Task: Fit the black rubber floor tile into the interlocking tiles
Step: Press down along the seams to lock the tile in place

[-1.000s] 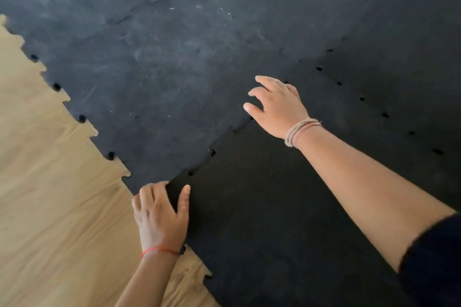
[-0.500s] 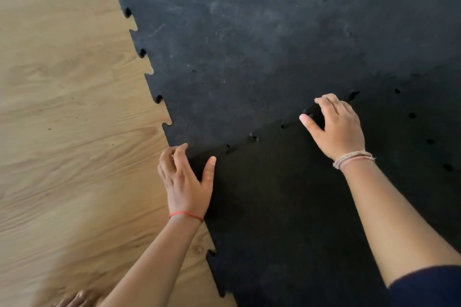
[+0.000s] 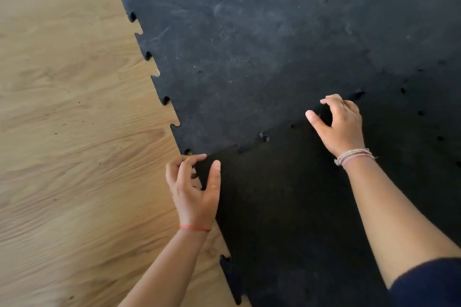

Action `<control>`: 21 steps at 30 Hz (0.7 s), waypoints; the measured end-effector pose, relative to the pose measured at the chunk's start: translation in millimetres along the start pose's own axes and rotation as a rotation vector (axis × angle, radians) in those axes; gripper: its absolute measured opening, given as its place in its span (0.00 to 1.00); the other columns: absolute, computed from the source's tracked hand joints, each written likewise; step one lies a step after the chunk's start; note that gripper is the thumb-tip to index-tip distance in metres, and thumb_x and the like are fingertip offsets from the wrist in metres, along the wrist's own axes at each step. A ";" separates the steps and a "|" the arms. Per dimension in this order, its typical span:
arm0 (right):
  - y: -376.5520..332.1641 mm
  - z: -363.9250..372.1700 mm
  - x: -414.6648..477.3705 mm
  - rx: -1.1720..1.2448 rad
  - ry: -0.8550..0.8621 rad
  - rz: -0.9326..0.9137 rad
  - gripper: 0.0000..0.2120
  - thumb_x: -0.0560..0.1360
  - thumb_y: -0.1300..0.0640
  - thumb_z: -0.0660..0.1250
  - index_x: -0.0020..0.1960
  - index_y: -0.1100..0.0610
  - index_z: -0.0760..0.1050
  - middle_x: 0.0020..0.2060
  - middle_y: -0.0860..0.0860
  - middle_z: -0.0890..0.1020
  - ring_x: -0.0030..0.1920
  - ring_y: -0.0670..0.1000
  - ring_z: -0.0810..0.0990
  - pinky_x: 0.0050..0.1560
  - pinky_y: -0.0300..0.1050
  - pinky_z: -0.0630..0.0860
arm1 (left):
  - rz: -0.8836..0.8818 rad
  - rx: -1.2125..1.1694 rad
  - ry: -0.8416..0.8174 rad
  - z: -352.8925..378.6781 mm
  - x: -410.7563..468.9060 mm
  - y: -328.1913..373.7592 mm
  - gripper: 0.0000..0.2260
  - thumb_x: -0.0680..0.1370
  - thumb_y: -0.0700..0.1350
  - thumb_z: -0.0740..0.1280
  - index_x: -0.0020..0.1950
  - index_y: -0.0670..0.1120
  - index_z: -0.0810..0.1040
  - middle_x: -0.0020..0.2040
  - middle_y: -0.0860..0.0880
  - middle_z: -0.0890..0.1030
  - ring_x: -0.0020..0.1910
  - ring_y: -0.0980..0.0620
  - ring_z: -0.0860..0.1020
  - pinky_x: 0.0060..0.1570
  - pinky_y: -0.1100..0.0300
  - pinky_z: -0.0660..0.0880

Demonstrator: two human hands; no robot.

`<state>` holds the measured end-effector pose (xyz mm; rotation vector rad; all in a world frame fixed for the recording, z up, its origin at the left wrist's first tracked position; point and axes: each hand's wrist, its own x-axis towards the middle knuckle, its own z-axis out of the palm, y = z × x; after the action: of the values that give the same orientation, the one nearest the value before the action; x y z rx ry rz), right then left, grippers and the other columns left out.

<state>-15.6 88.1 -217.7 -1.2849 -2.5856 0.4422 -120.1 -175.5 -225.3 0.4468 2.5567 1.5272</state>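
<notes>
A black rubber floor tile [image 3: 287, 219] lies near the person, on the right part of a wooden floor [image 3: 74, 132]. Its far edge meets the interlocking tiles [image 3: 249, 45], a scuffed, greyer sheet that fills the far and right part of the view. The seam between them runs from near-left to far-right, and several small gaps show along it where the toothed tabs are not fully seated. More dark holes dot a second seam on the right side of the tile.

The left hand [image 3: 193, 189] is at the tile's far-left corner, where the tile, the laid sheet and the bare wood meet. Its fingers curl over the corner edge and the thumb lies flat on top of the tile, so it pinches the corner loosely. A thin red thread circles that wrist.

The right hand [image 3: 340, 124] is farther right along the seam. Its fingers are bent down onto the joint and the thumb is spread out to the left; whether it grips an edge cannot be told. Pale string bracelets [image 3: 354, 156] sit on that wrist, and a dark sleeve [image 3: 429, 284] shows at the near right.
</notes>
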 end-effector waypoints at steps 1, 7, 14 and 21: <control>-1.3 0.6 1.0 -0.008 -0.012 0.009 0.20 0.74 0.46 0.63 0.57 0.61 0.71 0.60 0.56 0.75 0.64 0.62 0.67 0.64 0.56 0.62 | -0.007 -0.016 0.009 1.5 4.5 -0.1 0.07 0.72 0.45 0.70 0.49 0.48 0.76 0.48 0.49 0.70 0.47 0.53 0.71 0.44 0.67 0.69; -15.2 6.3 -11.4 -0.189 -0.159 0.098 0.32 0.77 0.41 0.50 0.74 0.58 0.51 0.76 0.55 0.50 0.75 0.57 0.47 0.72 0.51 0.44 | -0.188 0.040 -0.017 6.3 6.4 -4.0 0.16 0.74 0.43 0.68 0.60 0.43 0.71 0.55 0.48 0.67 0.58 0.50 0.65 0.60 0.46 0.70; -61.2 30.2 -75.0 -0.210 -0.202 -0.077 0.36 0.72 0.33 0.36 0.71 0.54 0.33 0.72 0.50 0.36 0.73 0.50 0.35 0.72 0.47 0.37 | -0.039 0.048 -0.211 -3.1 -30.4 -6.7 0.23 0.75 0.39 0.65 0.68 0.37 0.63 0.69 0.35 0.64 0.70 0.42 0.60 0.68 0.42 0.61; -60.8 24.7 -78.2 -0.169 -0.236 -0.004 0.37 0.72 0.34 0.38 0.73 0.55 0.35 0.75 0.52 0.40 0.71 0.47 0.34 0.71 0.42 0.35 | 0.140 -0.126 -0.172 -7.0 -35.2 12.6 0.25 0.73 0.48 0.61 0.69 0.49 0.61 0.71 0.42 0.63 0.71 0.49 0.59 0.69 0.51 0.60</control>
<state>-21.9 -13.6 -223.6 -1.3535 -2.8749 0.4036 -86.3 -186.9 -212.2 0.7213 2.3280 1.6059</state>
